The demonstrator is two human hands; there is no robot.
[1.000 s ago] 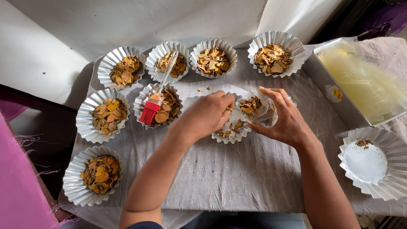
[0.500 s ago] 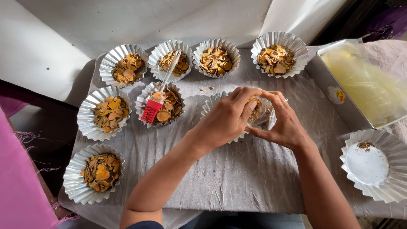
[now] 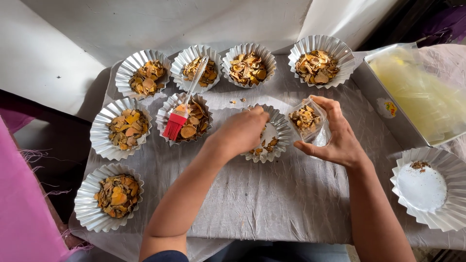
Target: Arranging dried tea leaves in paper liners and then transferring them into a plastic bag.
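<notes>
Foil cups of dried chips (image 3: 127, 128) line the desk (image 3: 272, 213), a red brush (image 3: 175, 123) across one. The left hand (image 3: 241, 131), fingers bunched, pinches chips in the near-empty cup (image 3: 270, 134). Just right of it, the right hand (image 3: 335, 136) grips an open bag (image 3: 307, 121), mouth tilted toward that cup.
</notes>
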